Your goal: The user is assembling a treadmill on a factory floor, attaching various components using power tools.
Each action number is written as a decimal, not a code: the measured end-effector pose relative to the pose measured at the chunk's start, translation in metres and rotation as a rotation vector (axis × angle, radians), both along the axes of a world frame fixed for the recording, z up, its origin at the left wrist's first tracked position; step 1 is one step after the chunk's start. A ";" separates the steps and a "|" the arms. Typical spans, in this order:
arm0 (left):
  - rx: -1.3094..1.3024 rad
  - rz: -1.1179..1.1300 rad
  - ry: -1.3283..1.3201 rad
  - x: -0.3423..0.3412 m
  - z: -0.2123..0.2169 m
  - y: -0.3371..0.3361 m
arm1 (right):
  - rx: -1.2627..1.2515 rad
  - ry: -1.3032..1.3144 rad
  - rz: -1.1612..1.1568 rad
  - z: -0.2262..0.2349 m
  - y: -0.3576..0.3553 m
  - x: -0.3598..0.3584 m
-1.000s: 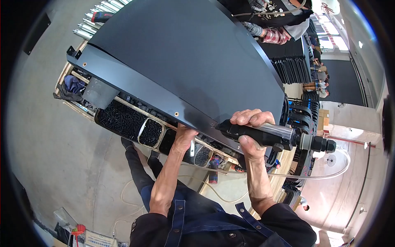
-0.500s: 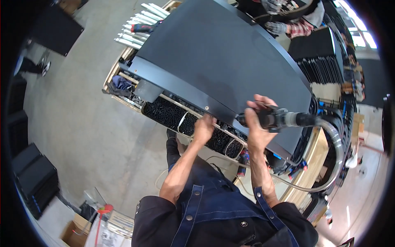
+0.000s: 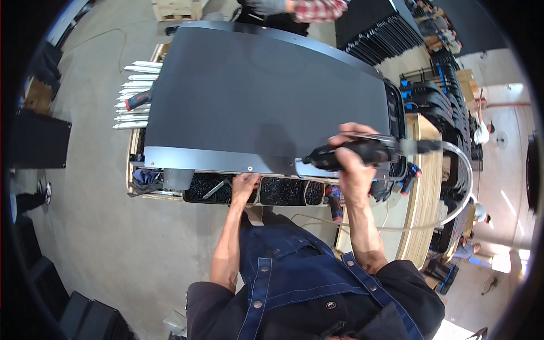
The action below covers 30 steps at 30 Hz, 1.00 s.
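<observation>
A large dark grey panel (image 3: 272, 96) lies flat, with a lighter blue-grey strip and several screw holes along its near edge. My right hand (image 3: 356, 170) is wrapped round a black air screwdriver (image 3: 334, 157), held sideways over the panel's near right part. Its tip points left, by the near strip; I cannot tell whether it touches. A clear hose (image 3: 469, 181) loops from its back end. My left hand (image 3: 245, 186) has curled fingers at the panel's near edge, above the screw bins; its fingertips are partly hidden. Black screws (image 3: 282, 191) fill the bins under that edge.
White rods (image 3: 133, 99) and a red-and-black power tool (image 3: 139, 101) lie at the panel's left. Another power tool (image 3: 334, 204) hangs by the bins at the near right. Stacked black panels (image 3: 377, 34) stand far right. A co-worker's plaid sleeve (image 3: 320, 10) shows beyond the far edge.
The view has turned, so the panel now lies nearly level across it. My left hand has shifted left along the near edge. The screwdriver stays in my right hand, its tip now by the near strip.
</observation>
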State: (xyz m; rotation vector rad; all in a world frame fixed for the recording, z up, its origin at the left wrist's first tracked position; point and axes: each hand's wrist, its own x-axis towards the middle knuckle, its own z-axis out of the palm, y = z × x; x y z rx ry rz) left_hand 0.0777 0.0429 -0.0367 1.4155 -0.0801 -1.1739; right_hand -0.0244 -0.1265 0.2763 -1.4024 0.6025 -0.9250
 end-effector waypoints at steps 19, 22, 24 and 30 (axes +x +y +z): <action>-0.322 0.400 0.649 -0.004 -0.018 -0.050 | 0.124 0.897 -0.922 -0.075 -0.116 -0.529; -0.247 0.132 0.599 -0.041 0.007 -0.049 | 0.161 0.920 -0.816 -0.151 -0.183 -0.588; -0.041 -0.024 0.627 -0.076 0.029 -0.051 | 0.121 0.925 -0.705 -0.214 -0.222 -0.605; 0.605 -0.138 0.258 -0.172 0.026 -0.059 | 0.331 0.356 -0.687 -0.371 -0.307 -0.630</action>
